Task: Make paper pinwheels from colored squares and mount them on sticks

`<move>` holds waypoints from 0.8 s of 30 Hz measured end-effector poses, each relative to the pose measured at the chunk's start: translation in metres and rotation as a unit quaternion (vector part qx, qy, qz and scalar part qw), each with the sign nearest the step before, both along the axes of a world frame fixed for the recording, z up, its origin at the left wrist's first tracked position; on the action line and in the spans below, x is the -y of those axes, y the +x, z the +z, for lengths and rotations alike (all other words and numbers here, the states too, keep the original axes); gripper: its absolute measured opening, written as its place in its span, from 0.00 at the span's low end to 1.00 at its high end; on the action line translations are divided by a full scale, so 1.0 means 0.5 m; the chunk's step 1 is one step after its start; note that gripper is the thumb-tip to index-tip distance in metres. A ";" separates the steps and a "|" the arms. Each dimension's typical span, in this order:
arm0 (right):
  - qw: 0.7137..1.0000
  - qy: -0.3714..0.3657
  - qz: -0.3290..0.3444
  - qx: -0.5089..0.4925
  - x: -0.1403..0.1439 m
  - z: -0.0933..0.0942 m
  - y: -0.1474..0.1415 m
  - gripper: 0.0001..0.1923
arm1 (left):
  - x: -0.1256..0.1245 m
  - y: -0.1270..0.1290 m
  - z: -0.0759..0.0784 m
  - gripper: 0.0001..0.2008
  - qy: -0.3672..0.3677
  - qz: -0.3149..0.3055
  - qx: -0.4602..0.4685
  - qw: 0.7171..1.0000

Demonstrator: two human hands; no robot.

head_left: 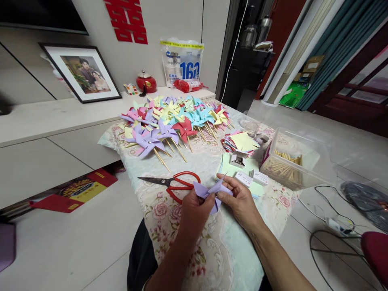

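Head view: a heap of finished pinwheels (pixel 176 121) on sticks lies beyond the scissors (pixel 174 184); cut paper squares (pixel 242 143) and a box of sticks (pixel 286 167) wait. Left hand (pixel 194 212) and right hand (pixel 241 200) both pinch a purple pinwheel (pixel 210 192), stickless, just right of the scissors, its long axis lying left-right, face up.

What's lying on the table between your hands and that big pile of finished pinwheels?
In the head view, red-handled scissors lie on the floral cloth between the hands holding the purple paper and the pinwheels.
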State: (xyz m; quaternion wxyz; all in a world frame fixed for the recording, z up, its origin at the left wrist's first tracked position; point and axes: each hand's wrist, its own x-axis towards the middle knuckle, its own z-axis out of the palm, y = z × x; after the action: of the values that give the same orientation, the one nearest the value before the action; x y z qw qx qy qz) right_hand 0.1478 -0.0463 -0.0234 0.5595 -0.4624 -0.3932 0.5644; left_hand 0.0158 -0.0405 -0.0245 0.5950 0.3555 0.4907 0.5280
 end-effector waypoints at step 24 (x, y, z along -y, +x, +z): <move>0.993 0.023 -0.048 0.101 0.005 -0.002 -0.015 0.22 | -0.005 0.000 -0.012 0.05 0.018 0.016 -0.068 0.997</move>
State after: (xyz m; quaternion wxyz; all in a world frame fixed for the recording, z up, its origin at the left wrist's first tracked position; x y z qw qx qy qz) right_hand 0.1401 -0.0487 -0.0242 0.5536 -0.5222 -0.4382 0.4783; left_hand 0.0160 -0.0378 -0.0304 0.5452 0.3938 0.5257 0.5209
